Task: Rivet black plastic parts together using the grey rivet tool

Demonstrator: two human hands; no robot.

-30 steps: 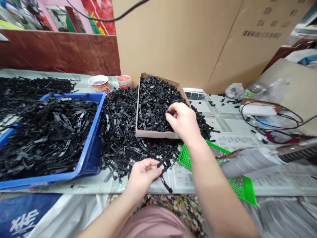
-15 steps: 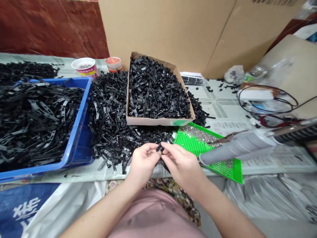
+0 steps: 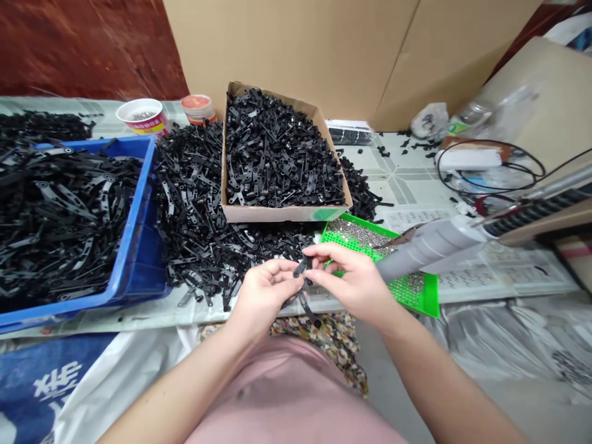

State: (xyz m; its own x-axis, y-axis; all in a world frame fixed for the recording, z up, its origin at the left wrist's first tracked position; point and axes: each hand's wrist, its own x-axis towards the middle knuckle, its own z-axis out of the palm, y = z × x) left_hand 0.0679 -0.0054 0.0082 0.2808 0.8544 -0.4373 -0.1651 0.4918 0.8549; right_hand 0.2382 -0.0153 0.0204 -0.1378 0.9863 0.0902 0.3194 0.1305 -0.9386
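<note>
Between my two hands is a small black part (image 3: 300, 267), pinched by the fingertips of my left hand (image 3: 266, 293) on one side and of my right hand (image 3: 346, 280) on the other. A longer curved black piece (image 3: 309, 310) hangs below the fingers; whether it is joined to the small part I cannot tell. Behind my hands lies a heap of black parts (image 3: 194, 203). Above it stands a cardboard box (image 3: 282, 214) full of small black pieces. The green perforated tray (image 3: 430, 295), holding small metal pieces, is right of my right hand.
A blue bin (image 3: 124, 256) of curved black parts stands at the left. A grey tool arm (image 3: 425, 246) reaches over the tray from the right. Behind are a white tub (image 3: 147, 120), a red-lidded jar (image 3: 198, 110) and a looped black cable (image 3: 539, 176).
The view has shifted, so the table things appear further left and higher. The held part is turned, and the curved black piece now shows below my fingers.
</note>
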